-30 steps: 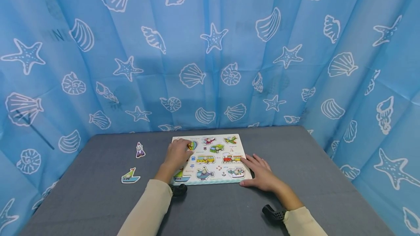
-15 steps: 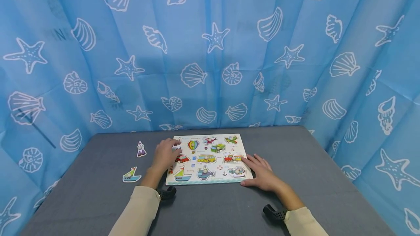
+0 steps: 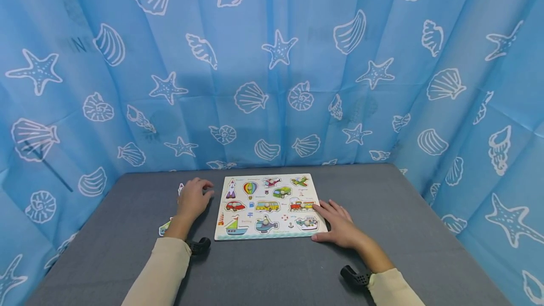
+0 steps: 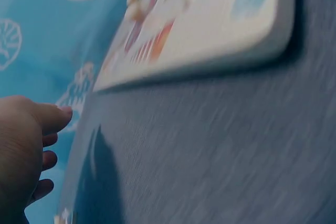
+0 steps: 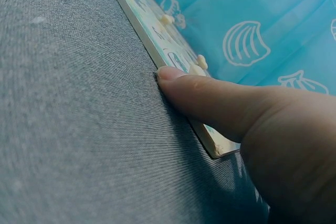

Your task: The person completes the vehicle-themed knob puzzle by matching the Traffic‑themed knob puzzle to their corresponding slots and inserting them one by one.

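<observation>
A white wooden puzzle board (image 3: 284, 230) with vehicle pictures lies flat in the head view. My left hand (image 3: 193, 201) hovers left of it, fingers loosely bent and nothing between them. Beneath that hand, a loose rocket puzzle piece (image 3: 180, 187) is mostly hidden; only its tip shows. A sailboat puzzle piece (image 3: 164, 228) peeks out beside the left wrist. My right hand (image 3: 340, 228) rests at the board's right edge, fingers stretched out. In the right wrist view its thumb (image 5: 181, 80) presses against the front edge of the puzzle board (image 5: 226, 148).
Small knobs (image 5: 202, 61) stand up from the board's pieces. Everything lies on a grey cloth-covered table (image 3: 272, 273). A blue shell-patterned curtain (image 3: 272, 107) hangs behind the table and along its sides. Each wrist wears a black band (image 3: 356, 276).
My left hand has moved left off the board, uncovering the rocket and car pictures, and now covers most of the loose rocket and sailboat pieces. My right hand stays at the board's edge.
</observation>
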`<state>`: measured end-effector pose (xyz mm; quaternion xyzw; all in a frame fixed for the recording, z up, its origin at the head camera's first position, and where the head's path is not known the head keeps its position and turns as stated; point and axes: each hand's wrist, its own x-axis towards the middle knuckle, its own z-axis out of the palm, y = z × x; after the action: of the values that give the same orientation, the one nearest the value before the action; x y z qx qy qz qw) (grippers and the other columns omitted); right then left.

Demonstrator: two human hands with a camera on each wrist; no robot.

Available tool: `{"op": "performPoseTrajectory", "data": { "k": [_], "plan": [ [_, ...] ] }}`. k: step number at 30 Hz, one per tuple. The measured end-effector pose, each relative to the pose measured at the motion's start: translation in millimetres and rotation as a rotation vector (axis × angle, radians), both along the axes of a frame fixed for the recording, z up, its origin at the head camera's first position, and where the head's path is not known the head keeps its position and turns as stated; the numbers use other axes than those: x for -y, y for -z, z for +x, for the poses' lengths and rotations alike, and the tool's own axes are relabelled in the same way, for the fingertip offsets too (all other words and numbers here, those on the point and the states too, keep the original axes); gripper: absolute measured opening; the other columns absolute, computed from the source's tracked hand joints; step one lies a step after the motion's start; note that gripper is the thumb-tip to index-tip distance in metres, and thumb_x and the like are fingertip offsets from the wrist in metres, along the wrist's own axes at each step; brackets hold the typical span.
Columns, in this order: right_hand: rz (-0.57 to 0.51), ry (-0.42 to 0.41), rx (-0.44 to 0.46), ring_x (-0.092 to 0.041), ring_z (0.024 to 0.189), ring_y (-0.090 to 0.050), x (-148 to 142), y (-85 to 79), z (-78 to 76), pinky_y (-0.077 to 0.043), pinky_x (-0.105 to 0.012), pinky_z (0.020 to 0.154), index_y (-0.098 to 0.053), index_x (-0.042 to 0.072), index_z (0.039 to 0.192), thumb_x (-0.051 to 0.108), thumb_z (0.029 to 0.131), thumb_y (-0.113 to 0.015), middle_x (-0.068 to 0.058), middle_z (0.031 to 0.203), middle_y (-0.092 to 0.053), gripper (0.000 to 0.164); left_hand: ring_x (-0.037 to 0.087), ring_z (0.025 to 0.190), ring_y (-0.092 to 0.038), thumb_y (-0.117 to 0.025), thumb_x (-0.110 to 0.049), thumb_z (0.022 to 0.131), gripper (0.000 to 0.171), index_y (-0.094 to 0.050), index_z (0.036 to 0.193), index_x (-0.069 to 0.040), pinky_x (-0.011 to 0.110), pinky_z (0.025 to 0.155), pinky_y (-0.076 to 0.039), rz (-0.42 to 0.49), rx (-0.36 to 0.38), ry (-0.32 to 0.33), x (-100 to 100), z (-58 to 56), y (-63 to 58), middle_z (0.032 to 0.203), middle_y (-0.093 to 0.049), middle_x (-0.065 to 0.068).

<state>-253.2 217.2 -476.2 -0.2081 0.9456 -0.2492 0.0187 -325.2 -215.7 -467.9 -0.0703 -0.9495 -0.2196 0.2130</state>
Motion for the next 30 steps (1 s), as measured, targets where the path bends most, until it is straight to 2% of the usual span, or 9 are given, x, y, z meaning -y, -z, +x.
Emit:
{"op": "performPoseTrajectory", "data": {
  "k": [9,17,23,30],
  "plan": [
    [0.006,0.003,0.008,-0.048,0.139,-0.018,1,-2.2,1.1,-0.011,-0.066,0.105,-0.043,0.007,0.147,0.051,0.077,-0.077,-0.021,0.151,-0.034,0.089,0.037,0.094,-0.055,-0.074,-0.013,0.086,0.021,-0.071,0.104,-0.004,0.056,0.082,-0.039,-0.036,0.077,-0.099,35,-1.9,4.2,0.099,-0.061,0.016],
    [0.004,0.006,0.003,-0.048,0.139,-0.018,2,-2.9,1.0,-0.011,-0.066,0.105,-0.043,0.007,0.146,0.05,0.077,-0.077,-0.021,0.151,-0.034,0.089,0.043,0.102,-0.052,-0.072,-0.017,0.088,0.029,-0.068,0.113,-0.002,0.057,0.085,-0.038,-0.08,0.146,-0.163,52,-3.4,5.2,0.109,-0.057,0.021],
    [0.0,0.005,0.009,-0.048,0.14,-0.018,1,-2.9,0.8,-0.011,-0.066,0.105,-0.043,0.007,0.146,0.05,0.077,-0.077,-0.021,0.151,-0.034,0.089,0.043,0.104,-0.052,-0.07,-0.018,0.089,0.033,-0.066,0.116,0.0,0.057,0.086,-0.039,-0.037,0.191,-0.18,58,-2.6,3.7,0.111,-0.056,0.022],
    [0.003,0.007,0.013,-0.047,0.14,-0.018,1,-1.0,0.2,-0.01,-0.065,0.105,-0.043,0.007,0.146,0.053,0.077,-0.076,-0.02,0.151,-0.034,0.09,0.039,0.097,-0.054,-0.066,-0.019,0.092,0.034,-0.064,0.116,0.005,0.053,0.082,-0.042,0.031,0.259,-0.178,64,-4.0,3.5,0.104,-0.055,0.022]
  ]
}}
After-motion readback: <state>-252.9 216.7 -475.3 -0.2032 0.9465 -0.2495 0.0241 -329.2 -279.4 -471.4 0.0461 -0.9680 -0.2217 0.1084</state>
